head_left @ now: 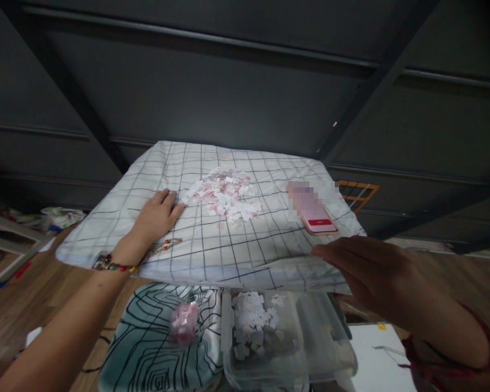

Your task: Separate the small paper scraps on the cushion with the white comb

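My left hand [157, 215] lies flat on the checked white cloth [232, 253], fingers spread, just left of a heap of small white and pink paper pieces [224, 193]. Above the cloth's front right corner is my right hand [363, 272], dim, its fingers stretched to the left and nothing visible in them. Beyond its fingertips lies a pink phone [314, 209], screen up and partly pixelated. A clear plastic box [322, 348] below the cloth's front edge holds white paper pieces [253, 321] in its left part. Beside it a small clear bag of pink pieces [185, 321] rests on a patterned cushion [147, 337].
Dark panels with metal rails [228, 81] stand behind the cloth-covered surface. Under the right arm is a white board-like thing [375, 354]. A wooden frame [359, 193] shows at the far right, and a white rack [20, 245] stands on the wood floor at left.
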Demonstrator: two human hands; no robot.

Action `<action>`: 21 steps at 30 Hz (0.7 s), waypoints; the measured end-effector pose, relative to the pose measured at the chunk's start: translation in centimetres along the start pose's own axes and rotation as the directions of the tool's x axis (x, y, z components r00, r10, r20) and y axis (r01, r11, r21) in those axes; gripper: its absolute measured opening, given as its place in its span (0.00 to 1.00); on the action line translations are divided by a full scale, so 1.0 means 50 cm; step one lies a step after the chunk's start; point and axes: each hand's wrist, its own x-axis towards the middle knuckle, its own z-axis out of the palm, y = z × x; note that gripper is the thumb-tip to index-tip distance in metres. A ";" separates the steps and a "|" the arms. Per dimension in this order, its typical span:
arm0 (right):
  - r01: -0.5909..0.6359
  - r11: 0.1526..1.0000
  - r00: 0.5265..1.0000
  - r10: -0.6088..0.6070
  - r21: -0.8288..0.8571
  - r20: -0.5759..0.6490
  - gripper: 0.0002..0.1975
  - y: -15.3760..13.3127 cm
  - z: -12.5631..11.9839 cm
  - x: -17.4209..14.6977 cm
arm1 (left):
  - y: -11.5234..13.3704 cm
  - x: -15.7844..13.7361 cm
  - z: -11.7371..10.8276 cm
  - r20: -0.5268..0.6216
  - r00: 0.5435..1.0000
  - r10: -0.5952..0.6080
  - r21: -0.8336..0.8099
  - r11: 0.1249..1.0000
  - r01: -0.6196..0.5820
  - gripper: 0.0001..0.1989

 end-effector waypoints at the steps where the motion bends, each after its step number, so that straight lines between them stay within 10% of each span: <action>1: -0.002 1.000 1.000 0.002 0.012 0.004 0.15 0.000 -0.001 -0.003 | 0.001 0.000 0.000 -0.003 1.000 -0.002 0.004 1.000 0.002 0.29; 21: -0.143 0.973 0.988 0.130 -0.182 -0.082 0.10 0.045 0.073 0.025 | 0.007 -0.001 -0.005 0.002 1.000 -0.027 -0.001 1.000 0.027 0.28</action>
